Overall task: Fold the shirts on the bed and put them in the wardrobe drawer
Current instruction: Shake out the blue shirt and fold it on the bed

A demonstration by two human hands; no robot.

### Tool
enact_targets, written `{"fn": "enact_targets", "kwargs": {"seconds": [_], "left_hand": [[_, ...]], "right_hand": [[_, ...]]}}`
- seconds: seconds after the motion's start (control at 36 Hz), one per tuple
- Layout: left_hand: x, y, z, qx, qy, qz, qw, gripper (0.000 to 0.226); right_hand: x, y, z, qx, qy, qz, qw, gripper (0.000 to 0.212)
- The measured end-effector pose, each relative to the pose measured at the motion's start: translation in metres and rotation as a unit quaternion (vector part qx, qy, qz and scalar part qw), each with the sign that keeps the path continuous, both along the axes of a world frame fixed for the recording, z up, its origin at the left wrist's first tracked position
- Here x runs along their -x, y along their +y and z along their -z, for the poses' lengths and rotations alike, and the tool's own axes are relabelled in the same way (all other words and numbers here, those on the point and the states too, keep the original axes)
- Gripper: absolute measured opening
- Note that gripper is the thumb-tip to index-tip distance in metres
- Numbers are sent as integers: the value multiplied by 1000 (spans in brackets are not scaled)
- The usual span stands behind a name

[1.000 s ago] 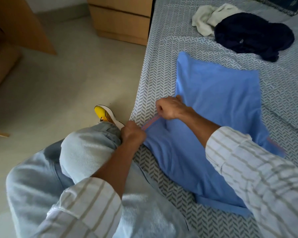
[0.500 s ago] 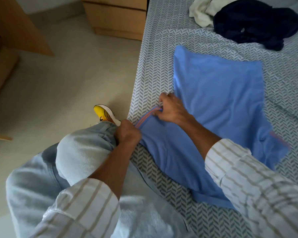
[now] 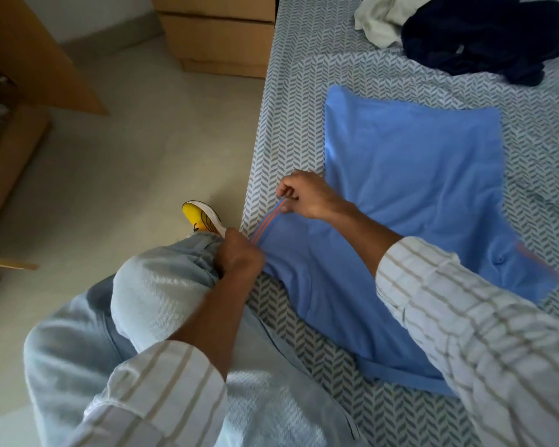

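Observation:
A light blue shirt (image 3: 413,188) with orange trim lies spread on the bed (image 3: 304,101). My left hand (image 3: 239,256) grips the sleeve's striped edge at the bed's left side, by my knee. My right hand (image 3: 307,195) pinches the same striped edge a little farther up, and the edge is stretched taut between the two hands. A dark navy garment (image 3: 484,37) and a cream one (image 3: 381,17) lie crumpled at the far end of the bed.
A wooden drawer unit (image 3: 220,37) stands on the floor beside the bed's far left corner. More wooden furniture (image 3: 20,59) is at the left. My bent knee in pale jeans (image 3: 155,295) and a yellow shoe (image 3: 200,217) are between floor and bed.
My right hand has moved up and left along the sleeve edge, pulling the striped trim straight and taut. My left hand stayed by my knee, still gripping.

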State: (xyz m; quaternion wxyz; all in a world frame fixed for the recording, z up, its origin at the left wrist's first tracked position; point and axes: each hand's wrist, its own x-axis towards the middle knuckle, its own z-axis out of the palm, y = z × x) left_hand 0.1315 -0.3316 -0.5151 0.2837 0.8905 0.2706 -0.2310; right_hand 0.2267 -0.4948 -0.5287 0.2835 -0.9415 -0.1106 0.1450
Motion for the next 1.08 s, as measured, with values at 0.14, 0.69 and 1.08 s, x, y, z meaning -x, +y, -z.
{"fn": "enact_targets", "kwargs": {"seconds": [0.14, 0.69, 1.08], "left_hand": [[-4, 0, 3, -27, -24, -8, 999, 35], [-9, -10, -4, -68, -106, 36, 991, 21], [13, -33, 3, -233, -246, 258, 905, 44]], "right_hand": [[7, -2, 8, 17, -90, 10, 996, 31], [230, -35, 20, -12, -73, -114, 991, 23], [231, -87, 6, -111, -151, 98, 977, 24]]}}
